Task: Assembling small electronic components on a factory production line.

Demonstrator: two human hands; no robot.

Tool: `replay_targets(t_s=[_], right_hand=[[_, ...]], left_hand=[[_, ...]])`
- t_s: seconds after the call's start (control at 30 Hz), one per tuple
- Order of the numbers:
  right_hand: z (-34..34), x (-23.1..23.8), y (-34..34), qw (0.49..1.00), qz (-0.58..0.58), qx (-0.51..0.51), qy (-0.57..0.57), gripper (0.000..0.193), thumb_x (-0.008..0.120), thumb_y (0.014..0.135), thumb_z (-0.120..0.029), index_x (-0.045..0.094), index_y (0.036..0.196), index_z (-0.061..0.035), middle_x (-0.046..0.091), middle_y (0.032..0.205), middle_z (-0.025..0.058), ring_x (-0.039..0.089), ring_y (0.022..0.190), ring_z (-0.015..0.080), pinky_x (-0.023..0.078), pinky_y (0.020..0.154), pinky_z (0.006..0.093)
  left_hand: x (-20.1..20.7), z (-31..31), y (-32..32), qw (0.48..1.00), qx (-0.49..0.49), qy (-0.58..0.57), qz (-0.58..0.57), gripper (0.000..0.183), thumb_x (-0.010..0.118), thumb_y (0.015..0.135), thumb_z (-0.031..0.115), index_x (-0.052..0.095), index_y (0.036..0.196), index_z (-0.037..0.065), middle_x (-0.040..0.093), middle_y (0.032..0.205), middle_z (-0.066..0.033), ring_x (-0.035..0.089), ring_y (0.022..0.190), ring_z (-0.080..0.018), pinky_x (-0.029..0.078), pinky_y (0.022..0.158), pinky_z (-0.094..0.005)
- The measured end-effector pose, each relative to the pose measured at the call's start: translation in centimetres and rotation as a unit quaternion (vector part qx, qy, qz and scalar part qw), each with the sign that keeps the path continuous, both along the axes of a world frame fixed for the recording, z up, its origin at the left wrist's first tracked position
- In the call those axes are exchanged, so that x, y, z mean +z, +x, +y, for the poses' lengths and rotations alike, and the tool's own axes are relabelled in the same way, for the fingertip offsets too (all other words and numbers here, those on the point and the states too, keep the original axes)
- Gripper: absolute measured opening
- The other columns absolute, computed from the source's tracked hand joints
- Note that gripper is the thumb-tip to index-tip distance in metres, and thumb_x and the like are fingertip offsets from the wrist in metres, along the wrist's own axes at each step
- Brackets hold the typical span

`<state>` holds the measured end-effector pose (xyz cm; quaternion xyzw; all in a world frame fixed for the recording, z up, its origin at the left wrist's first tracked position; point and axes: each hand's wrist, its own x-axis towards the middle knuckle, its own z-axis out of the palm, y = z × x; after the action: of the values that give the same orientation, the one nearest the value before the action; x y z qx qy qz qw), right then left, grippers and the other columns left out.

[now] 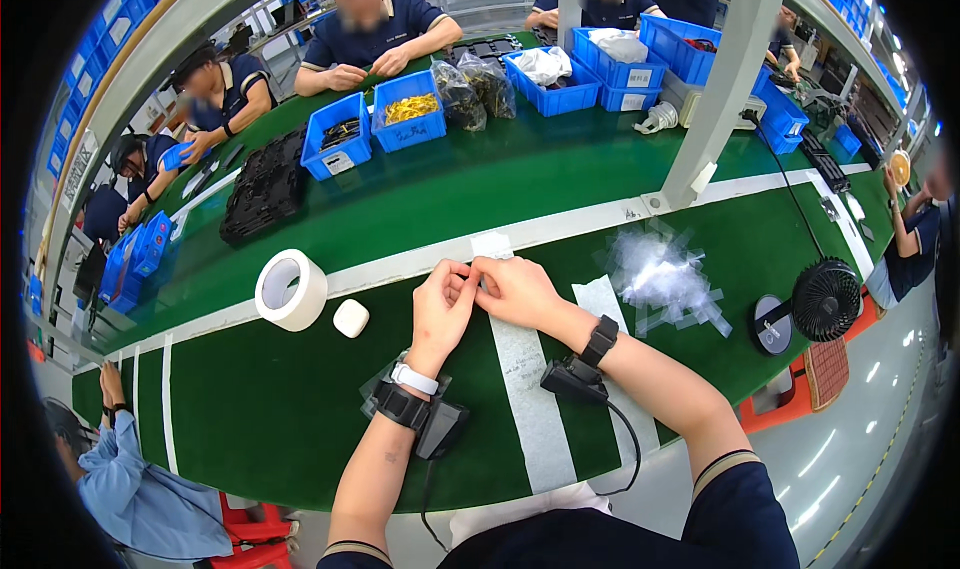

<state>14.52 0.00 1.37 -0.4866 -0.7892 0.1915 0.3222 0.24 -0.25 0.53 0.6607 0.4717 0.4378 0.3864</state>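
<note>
My left hand (440, 307) and my right hand (520, 289) meet above a long white tape strip (535, 409) stuck to the green table. The fingertips of both are pinched together and touch each other. Whatever lies between them, if anything, is hidden or too small to name. Left of my left hand are a wide roll of white tape (312, 294) and a small white rounded case (350, 318). A loose pile of clear plastic pieces (655, 279) lies to the right of my right hand, beside a shorter white strip (598, 299).
A black fan (826, 299) stands at the right edge. Blue bins (340, 154) and black molded trays (265, 184) line the far side, where co-workers sit. A grey post (722, 89) rises from the table. Cables trail from the black devices on my wrists.
</note>
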Motion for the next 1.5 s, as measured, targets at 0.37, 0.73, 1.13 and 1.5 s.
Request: replay_targets(t_s=[0.37,0.73,1.13,1.5], right_hand=[[0.1,0.2,0.1,1.000,0.001,0.001,0.002,0.014,0.055,0.070,-0.017,0.055,0.079,-0.0064,0.056,0.058,0.0086,0.058,0.056,0.0277,0.046,0.051,0.0377],[0.0,0.0,0.1,1.000,0.003,-0.002,0.015,0.014,0.056,0.070,-0.016,0.055,0.079,-0.0060,0.056,0.057,0.0089,0.057,0.055,0.0276,0.045,0.050,0.0376],[0.2,-0.5,0.0,1.000,0.008,-0.001,0.013,0.013,0.056,0.070,-0.016,0.055,0.079,-0.0064,0.056,0.057,0.0087,0.057,0.056,0.0277,0.045,0.051,0.0379],[0.1,-0.2,-0.1,1.000,0.004,-0.004,0.014,0.015,0.056,0.070,-0.017,0.055,0.080,-0.0067,0.056,0.057,0.0082,0.057,0.056,0.0280,0.045,0.051,0.0383]], left_hand=[[-0.3,0.2,0.2,0.999,0.006,0.034,-0.033,0.009,0.058,0.082,0.007,0.054,0.086,0.000,0.054,0.060,-0.0004,0.047,0.053,-0.0025,0.038,0.048,-0.0175],[0.2,-0.1,0.0,1.000,-0.002,0.004,-0.002,0.008,0.056,0.083,0.004,0.053,0.088,-0.001,0.056,0.066,0.0000,0.049,0.059,-0.0025,0.040,0.053,-0.0164],[-0.1,0.0,0.1,1.000,-0.005,0.009,-0.016,0.008,0.056,0.083,0.005,0.052,0.088,-0.001,0.055,0.065,0.0004,0.048,0.058,-0.0018,0.038,0.051,-0.0161],[-0.3,0.0,-0.1,1.000,0.001,0.009,-0.016,0.007,0.055,0.083,0.004,0.053,0.088,-0.001,0.056,0.066,-0.0008,0.050,0.058,-0.0025,0.040,0.052,-0.0162]])
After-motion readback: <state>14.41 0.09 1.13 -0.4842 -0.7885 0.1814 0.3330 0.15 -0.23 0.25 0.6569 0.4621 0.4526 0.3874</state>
